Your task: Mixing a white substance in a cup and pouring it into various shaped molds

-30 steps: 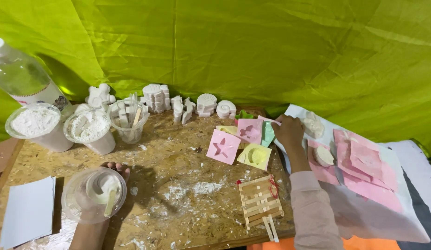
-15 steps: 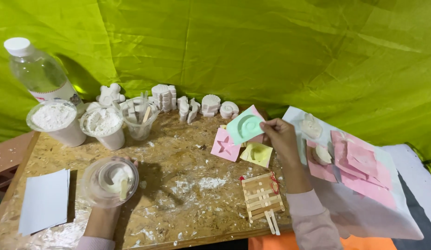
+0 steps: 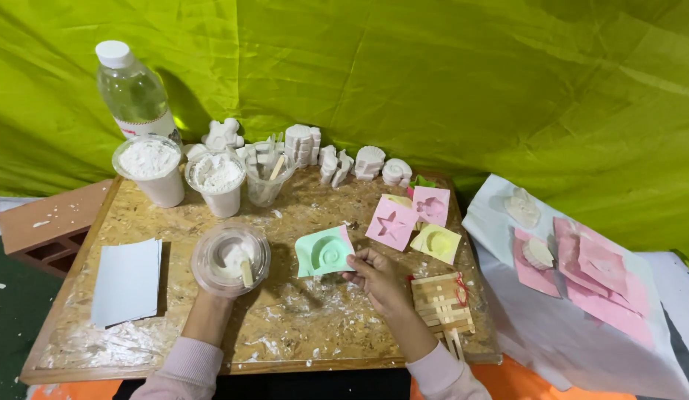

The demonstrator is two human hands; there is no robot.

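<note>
Right hand (image 3: 379, 275) has its grip pinching the right edge of a green mould (image 3: 324, 252), held just above the middle of the counter (image 3: 300, 326). Left hand (image 3: 211, 307) is mostly hidden under a clear cup (image 3: 230, 259) of white mix, its grip wrapped around the cup, just left of the mould. To the right lie a pink star mould (image 3: 391, 224), a yellow mould (image 3: 436, 242) and a small stick mat (image 3: 441, 300). Far back stand two cups of white powder (image 3: 148, 159), a clear bottle (image 3: 133, 92) with a white cap, and white figures (image 3: 300, 144). A white card (image 3: 127, 281) lies near the left edge. Powder-dusted open room sits along the near edge.
</note>
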